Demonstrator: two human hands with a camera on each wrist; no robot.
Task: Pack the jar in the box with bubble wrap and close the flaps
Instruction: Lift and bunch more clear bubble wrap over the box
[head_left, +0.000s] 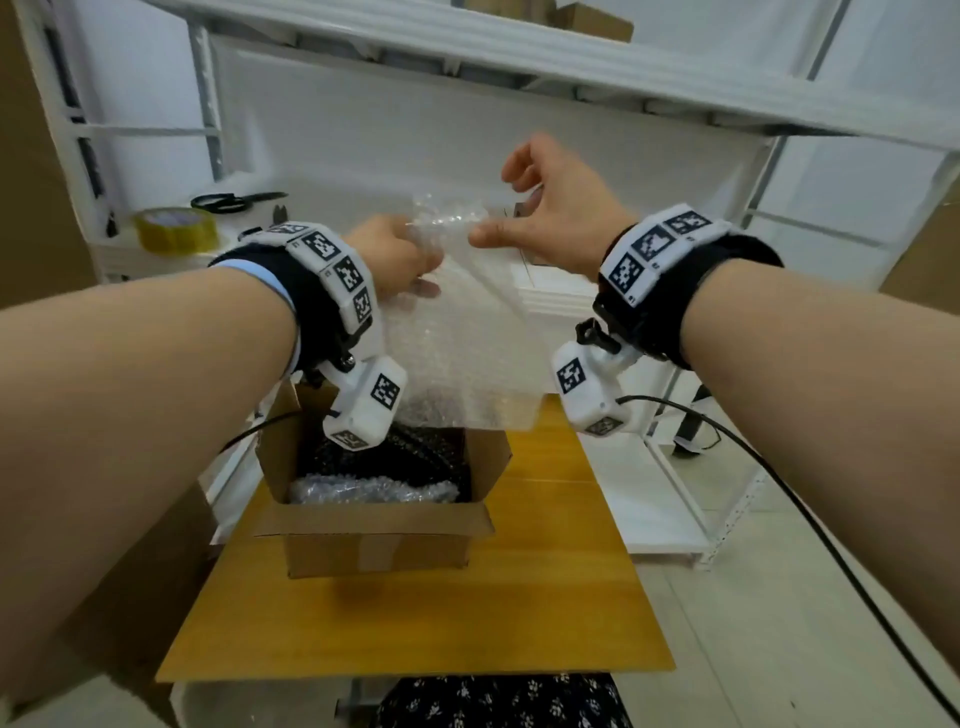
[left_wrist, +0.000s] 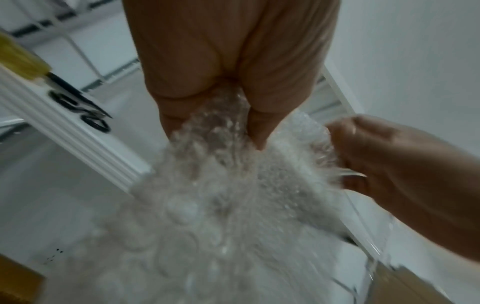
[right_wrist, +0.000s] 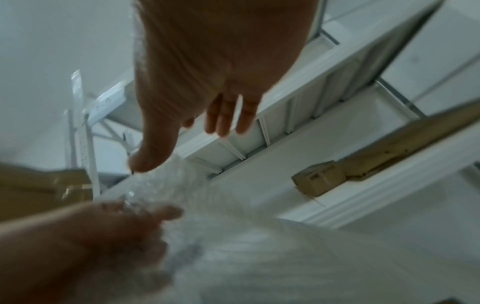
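Hands: two; left hand grips bubble wrap sheet, right hand pinches its top edge.
Box: one, open, on table, below sheet.
Jar: hidden.

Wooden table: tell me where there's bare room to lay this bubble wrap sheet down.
The wooden table is bare on the near side of the cardboard box, and in a strip to the box's right up to the table's edge. The box itself is crowded with bubble wrap and something dark. Both the left hand and right hand hold the bubble wrap sheet above it.
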